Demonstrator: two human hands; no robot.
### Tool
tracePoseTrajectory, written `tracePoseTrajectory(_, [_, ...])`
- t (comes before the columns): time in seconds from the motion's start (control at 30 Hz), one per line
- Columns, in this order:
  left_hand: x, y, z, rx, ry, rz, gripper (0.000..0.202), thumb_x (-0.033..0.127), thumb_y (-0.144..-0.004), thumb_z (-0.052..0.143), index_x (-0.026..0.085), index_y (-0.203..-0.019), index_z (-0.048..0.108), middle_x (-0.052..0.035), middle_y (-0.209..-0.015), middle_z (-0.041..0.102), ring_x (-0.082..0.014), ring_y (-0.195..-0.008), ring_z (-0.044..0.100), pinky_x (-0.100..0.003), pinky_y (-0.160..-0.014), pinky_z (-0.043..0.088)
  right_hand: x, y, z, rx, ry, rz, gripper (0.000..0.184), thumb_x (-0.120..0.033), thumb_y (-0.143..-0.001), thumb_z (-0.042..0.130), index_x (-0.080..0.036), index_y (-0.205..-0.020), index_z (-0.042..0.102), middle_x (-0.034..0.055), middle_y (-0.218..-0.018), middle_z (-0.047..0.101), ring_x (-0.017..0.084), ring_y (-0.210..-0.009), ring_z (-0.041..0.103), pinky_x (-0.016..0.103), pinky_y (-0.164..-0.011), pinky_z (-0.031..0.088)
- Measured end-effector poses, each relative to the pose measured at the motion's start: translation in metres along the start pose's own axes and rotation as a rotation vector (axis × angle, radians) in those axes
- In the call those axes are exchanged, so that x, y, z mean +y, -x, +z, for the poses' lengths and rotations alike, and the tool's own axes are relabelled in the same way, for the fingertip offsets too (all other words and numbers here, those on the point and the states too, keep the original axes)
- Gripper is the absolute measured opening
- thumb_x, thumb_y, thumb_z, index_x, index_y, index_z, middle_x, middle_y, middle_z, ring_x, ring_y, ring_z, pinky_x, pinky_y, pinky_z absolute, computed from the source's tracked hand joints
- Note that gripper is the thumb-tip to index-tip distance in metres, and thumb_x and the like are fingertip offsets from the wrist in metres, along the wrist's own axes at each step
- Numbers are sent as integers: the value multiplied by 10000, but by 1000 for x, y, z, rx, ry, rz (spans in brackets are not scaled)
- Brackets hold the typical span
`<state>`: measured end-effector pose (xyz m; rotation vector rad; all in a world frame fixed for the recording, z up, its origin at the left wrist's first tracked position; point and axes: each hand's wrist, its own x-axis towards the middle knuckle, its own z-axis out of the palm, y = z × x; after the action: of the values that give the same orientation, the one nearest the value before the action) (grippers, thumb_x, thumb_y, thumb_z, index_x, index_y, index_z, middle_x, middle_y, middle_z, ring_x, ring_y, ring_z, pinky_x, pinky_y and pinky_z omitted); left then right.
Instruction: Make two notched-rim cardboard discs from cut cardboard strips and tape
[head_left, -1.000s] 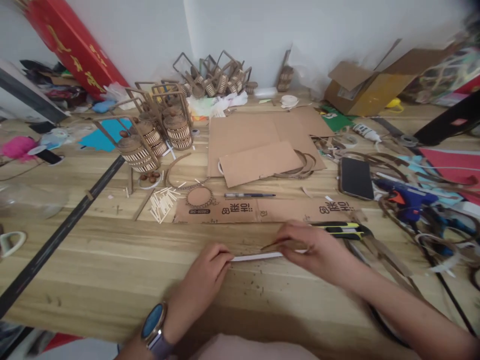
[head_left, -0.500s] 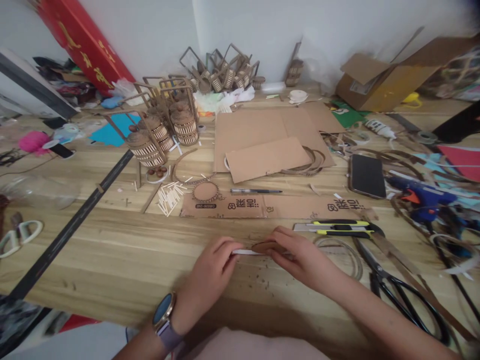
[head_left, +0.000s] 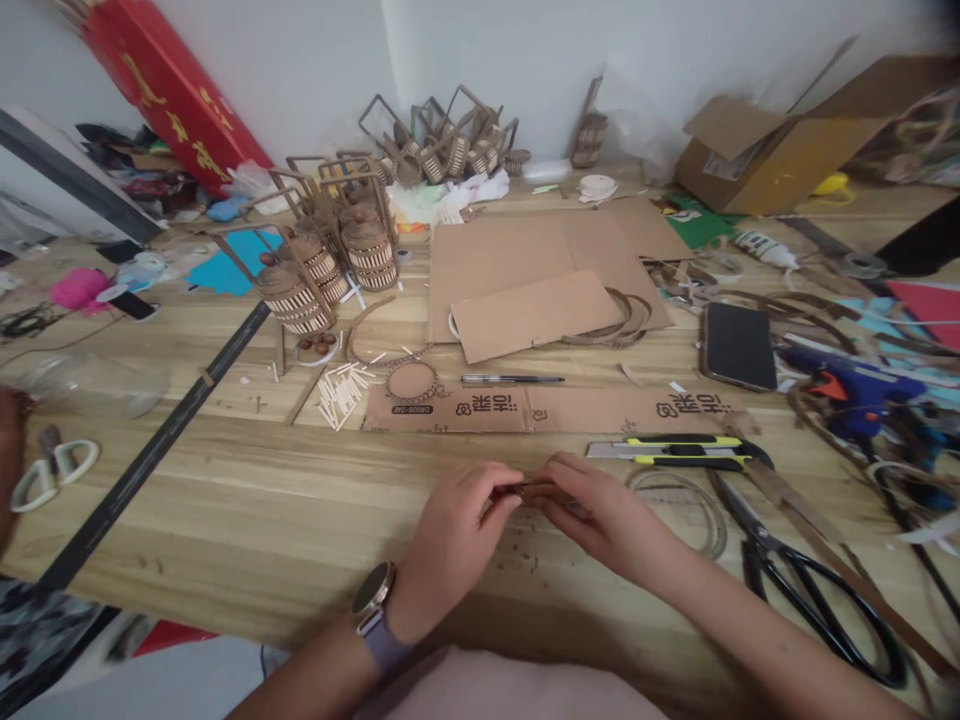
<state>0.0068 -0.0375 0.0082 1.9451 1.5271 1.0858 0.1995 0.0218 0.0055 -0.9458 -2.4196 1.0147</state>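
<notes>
My left hand (head_left: 466, 525), with a watch on its wrist, is closed in a pinch at the left end of a small brown cardboard piece (head_left: 546, 490). My right hand (head_left: 600, 508) grips the same piece from the other side, thumb below and fingers above. Both hands almost meet just above the wooden table, and they cover most of the piece, so its full shape is hidden. Dark crumbs lie on the wood below. Just beyond the right hand is a yellow-and-black utility knife (head_left: 686, 452), and a pale ring (head_left: 716, 515) lies close to the right forearm.
Black scissors (head_left: 780, 560), a phone (head_left: 739, 347) and a blue glue gun (head_left: 855, 395) lie on the right. Ahead are a printed cardboard strip (head_left: 577, 410), a pen (head_left: 512, 379) and pale sticks (head_left: 343, 393). Small brown baskets (head_left: 371, 255) stand back left; white-handled scissors (head_left: 56, 475) lie far left.
My left hand has moved right, from a white strip onto the end of the brown cardboard piece. The white strip no longer shows. My right hand has hardly moved.
</notes>
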Motion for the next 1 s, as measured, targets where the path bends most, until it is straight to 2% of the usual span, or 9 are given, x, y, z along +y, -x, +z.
tracePoseTrajectory(0.17, [1, -4, 3, 15, -19, 134, 146, 101, -909, 612, 159, -994, 717, -49, -930, 727, -177, -857, 667, -298, -770, 567, 2, 2, 0, 16, -51, -8, 170, -167, -923, 473, -230, -950, 629, 61, -903, 648, 199, -889, 641, 303, -742, 527])
tracePoseTrajectory(0.37, [4, -4, 7, 14, -125, 228, 194, 168, -985, 510, 171, -990, 704, -41, -936, 735, -171, -826, 646, -301, -736, 557, 6, 5, 0, 29, -60, 22, 126, -227, -924, 479, -232, -884, 598, 57, -867, 650, 201, -824, 647, 314, -697, 536])
tracePoseTrajectory(0.5, [6, -5, 7, -20, -227, 288, 225, 179, -1004, 468, 154, -968, 689, -47, -899, 729, -161, -795, 632, -297, -735, 555, 6, 6, -1, 27, -61, 21, 123, -239, -927, 482, -231, -874, 593, 57, -875, 654, 203, -849, 651, 316, -720, 537])
tracePoseTrajectory(0.63, [7, -7, 8, 26, -191, 343, 205, 172, -995, 487, 127, -946, 681, -59, -875, 726, -169, -786, 637, -297, -714, 559, 3, 7, -2, 24, -67, 8, 142, -237, -940, 469, -229, -912, 608, 54, -872, 653, 201, -850, 647, 309, -733, 530])
tracePoseTrajectory(1.0, [1, -6, 10, 39, -93, 270, 137, 176, -975, 535, 167, -976, 672, -48, -879, 729, -172, -801, 651, -317, -723, 570, 1, 8, -2, 20, -58, -16, 156, -176, -943, 471, -220, -950, 621, 64, -912, 655, 200, -908, 637, 300, -765, 515])
